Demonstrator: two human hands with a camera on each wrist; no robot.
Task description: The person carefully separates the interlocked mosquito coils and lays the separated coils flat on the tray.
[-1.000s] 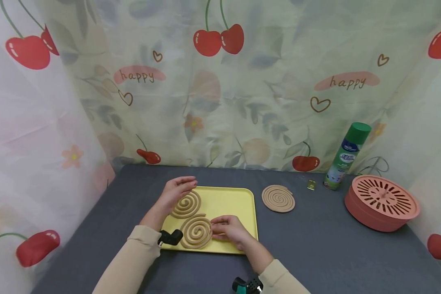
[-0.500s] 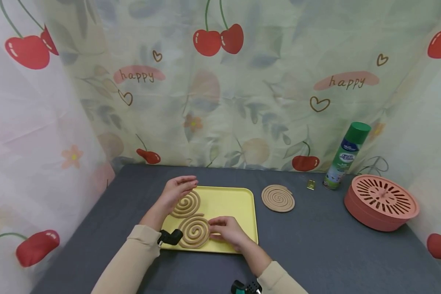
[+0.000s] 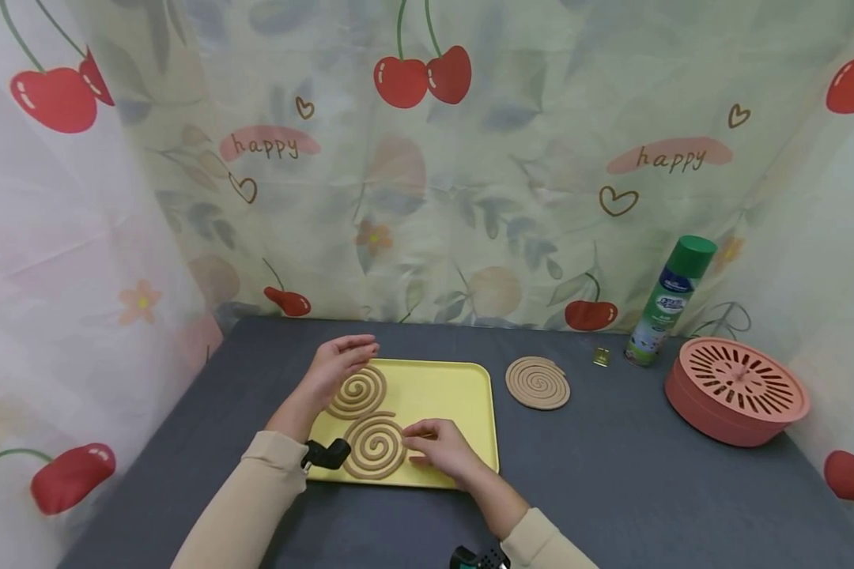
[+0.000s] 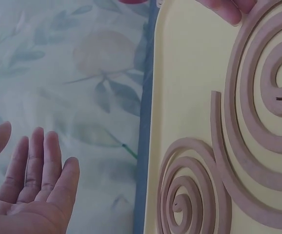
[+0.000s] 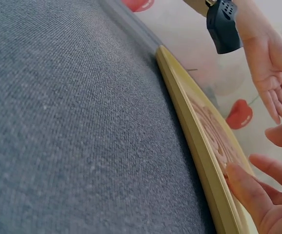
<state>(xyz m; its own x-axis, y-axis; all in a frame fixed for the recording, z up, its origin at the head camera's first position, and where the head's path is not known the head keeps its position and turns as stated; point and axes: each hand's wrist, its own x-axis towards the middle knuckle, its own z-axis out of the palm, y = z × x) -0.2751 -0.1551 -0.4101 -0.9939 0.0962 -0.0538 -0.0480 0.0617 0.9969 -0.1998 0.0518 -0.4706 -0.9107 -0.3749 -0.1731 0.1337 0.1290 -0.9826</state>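
Observation:
Two brown mosquito coils lie flat on the yellow tray point(image 3: 441, 387). The nearer coil point(image 3: 375, 447) has its outer end pointing to the far side. Just beyond it lies the farther coil point(image 3: 357, 387), partly covered by my left hand point(image 3: 336, 367) in the head view. That hand hovers with fingers straight, palm turned inward, holding nothing; the left wrist view shows it apart from the coils. My right hand point(image 3: 441, 446) is low over the tray, its fingertips point(image 4: 224, 9) at the nearer coil's right edge. Its thumb and fingers are spread and relaxed.
Right of the tray, a tightly wound coil point(image 3: 537, 382) lies on the dark grey table point(image 3: 598, 474). Behind it are a small gold metal piece point(image 3: 601, 357) and a green spray can point(image 3: 665, 308). A pink round slotted box point(image 3: 736, 395) stands at the right. Printed curtains enclose the table.
The nearer coil has slid slightly left on the tray, and my right hand has moved left with it. My left hand has stayed almost in place.

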